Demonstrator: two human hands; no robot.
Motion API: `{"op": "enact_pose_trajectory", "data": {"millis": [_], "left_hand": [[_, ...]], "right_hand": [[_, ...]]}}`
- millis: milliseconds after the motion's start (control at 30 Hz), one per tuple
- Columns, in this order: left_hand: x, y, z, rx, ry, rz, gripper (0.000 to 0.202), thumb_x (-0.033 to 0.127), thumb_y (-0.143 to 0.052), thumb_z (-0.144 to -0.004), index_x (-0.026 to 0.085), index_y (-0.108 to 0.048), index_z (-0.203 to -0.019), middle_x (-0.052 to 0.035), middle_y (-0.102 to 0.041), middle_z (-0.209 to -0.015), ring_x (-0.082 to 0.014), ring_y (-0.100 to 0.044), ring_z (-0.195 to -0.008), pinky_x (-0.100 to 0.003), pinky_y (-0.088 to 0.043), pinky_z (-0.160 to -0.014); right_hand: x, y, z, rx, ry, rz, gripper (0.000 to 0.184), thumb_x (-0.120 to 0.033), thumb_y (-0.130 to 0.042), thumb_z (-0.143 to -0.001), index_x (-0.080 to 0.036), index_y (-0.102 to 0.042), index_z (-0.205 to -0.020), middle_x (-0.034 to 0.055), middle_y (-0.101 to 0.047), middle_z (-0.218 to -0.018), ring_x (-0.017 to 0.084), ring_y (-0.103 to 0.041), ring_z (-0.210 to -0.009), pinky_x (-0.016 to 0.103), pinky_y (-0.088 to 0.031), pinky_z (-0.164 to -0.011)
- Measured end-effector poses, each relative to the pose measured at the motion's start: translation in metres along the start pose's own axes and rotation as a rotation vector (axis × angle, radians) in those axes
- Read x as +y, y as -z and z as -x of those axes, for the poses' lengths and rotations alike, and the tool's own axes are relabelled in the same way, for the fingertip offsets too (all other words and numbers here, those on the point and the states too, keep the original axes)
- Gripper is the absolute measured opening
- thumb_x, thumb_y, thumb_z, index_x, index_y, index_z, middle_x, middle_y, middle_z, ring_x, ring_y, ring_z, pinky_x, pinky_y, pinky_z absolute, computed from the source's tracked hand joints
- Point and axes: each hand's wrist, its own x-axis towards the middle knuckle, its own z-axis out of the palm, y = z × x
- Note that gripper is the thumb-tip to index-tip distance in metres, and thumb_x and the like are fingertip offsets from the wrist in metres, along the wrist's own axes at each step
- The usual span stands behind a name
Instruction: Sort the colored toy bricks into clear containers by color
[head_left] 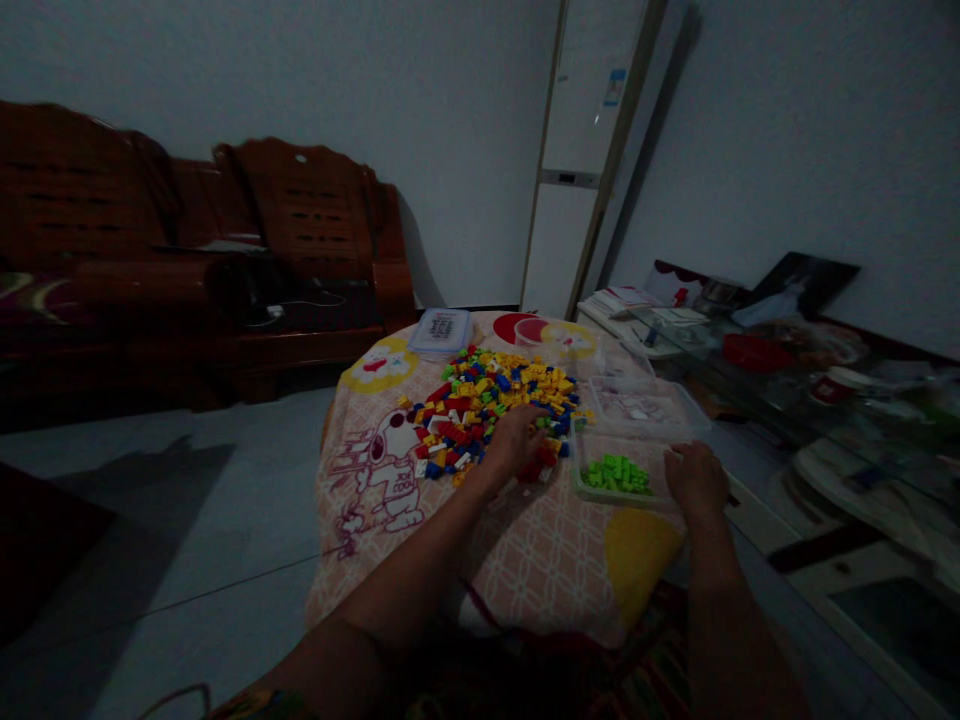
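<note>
A heap of toy bricks [469, 405] in red, yellow, blue, green and white is spread over a cloth-covered round table. My left hand [516, 440] reaches into the heap's near right side, thumb and fingers closed around a small green brick [541, 423]. Right of the heap is a clear plastic container [592, 494] with a cluster of green bricks [616, 474] inside. My right hand [697, 480] grips this container's right rim, its fingers curled over the edge.
More clear containers [679, 408] stand behind the one with green bricks. A lidded box [441, 331] lies at the table's far edge. On the right, a cluttered glass-topped cabinet [765, 400] runs close by. Wooden seats [300, 230] line the left wall.
</note>
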Motion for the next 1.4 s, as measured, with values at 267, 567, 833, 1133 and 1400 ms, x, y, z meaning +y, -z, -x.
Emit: {"op": "enact_pose_trajectory", "data": {"millis": [267,567,833,1133,1400], "left_hand": [[-0.04,0.047,0.0,-0.006,0.503,-0.407,0.018,0.027,-0.06,-0.088,0.022,-0.077,-0.094,-0.0055,-0.075,-0.094,-0.0216,-0.065,-0.089,-0.03,-0.046,-0.075],[-0.062,0.029,-0.008,-0.058,0.52,-0.542,0.032,0.047,-0.057,-0.088,0.021,-0.076,-0.087,-0.0073,-0.074,-0.083,-0.0213,-0.065,-0.079,-0.03,-0.041,-0.067],[-0.049,0.036,0.0,0.046,0.509,-0.439,0.025,0.038,-0.056,-0.089,0.02,-0.073,-0.089,-0.0072,-0.074,-0.093,-0.0211,-0.066,-0.086,-0.03,-0.043,-0.073],[-0.033,0.022,0.007,0.167,0.253,-0.089,0.015,0.023,-0.059,-0.084,0.018,-0.067,-0.095,-0.0049,-0.071,-0.09,-0.0172,-0.065,-0.081,-0.03,-0.051,-0.08],[0.009,-0.025,0.015,-0.031,-0.152,0.211,0.023,0.016,-0.057,-0.085,0.018,-0.069,-0.105,-0.0079,-0.072,-0.1,-0.0167,-0.068,-0.087,-0.031,-0.054,-0.084]], "right_hand": [[-0.001,0.001,0.0,-0.004,-0.015,0.007,0.043,-0.033,-0.041,-0.095,-0.01,-0.073,-0.114,0.0197,-0.062,-0.126,0.028,-0.06,-0.108,0.038,-0.046,-0.092],[-0.001,0.001,0.001,-0.006,-0.015,0.014,0.046,-0.034,-0.038,-0.097,-0.01,-0.072,-0.115,0.0202,-0.059,-0.133,0.029,-0.059,-0.113,0.038,-0.045,-0.093],[-0.003,0.004,0.001,-0.012,-0.033,0.004,0.043,-0.035,-0.041,-0.096,-0.012,-0.072,-0.115,0.0189,-0.06,-0.13,0.029,-0.061,-0.107,0.038,-0.047,-0.088],[-0.002,0.003,0.0,-0.006,0.0,0.014,0.042,-0.032,-0.041,-0.096,-0.011,-0.073,-0.111,0.0181,-0.063,-0.12,0.027,-0.06,-0.105,0.037,-0.046,-0.089],[-0.001,0.003,0.0,-0.013,-0.003,0.023,0.043,-0.033,-0.041,-0.096,-0.011,-0.073,-0.113,0.0183,-0.062,-0.122,0.027,-0.06,-0.106,0.036,-0.046,-0.09]]}}
